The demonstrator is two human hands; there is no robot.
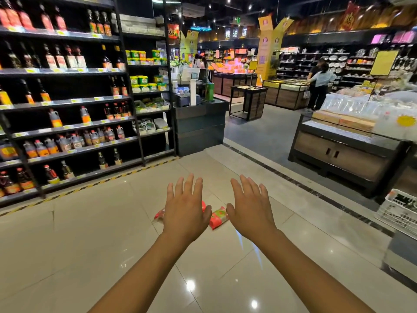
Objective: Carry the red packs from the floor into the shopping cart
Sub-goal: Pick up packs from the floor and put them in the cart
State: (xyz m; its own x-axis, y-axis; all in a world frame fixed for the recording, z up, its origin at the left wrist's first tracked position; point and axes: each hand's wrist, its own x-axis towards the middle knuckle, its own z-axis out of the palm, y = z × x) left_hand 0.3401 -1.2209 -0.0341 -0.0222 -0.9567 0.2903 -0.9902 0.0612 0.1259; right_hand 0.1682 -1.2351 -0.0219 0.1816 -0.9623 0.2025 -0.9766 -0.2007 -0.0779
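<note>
Left hand (184, 208) and right hand (250, 207) both released, fingers spread, grasping nothing, above red packs (218, 216) lying on tiled floor (90, 222).

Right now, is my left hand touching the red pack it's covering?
Cannot tell. In the head view the open left hand overlaps the red pack, hiding any contact or gap, and no other view gives depth.
</note>
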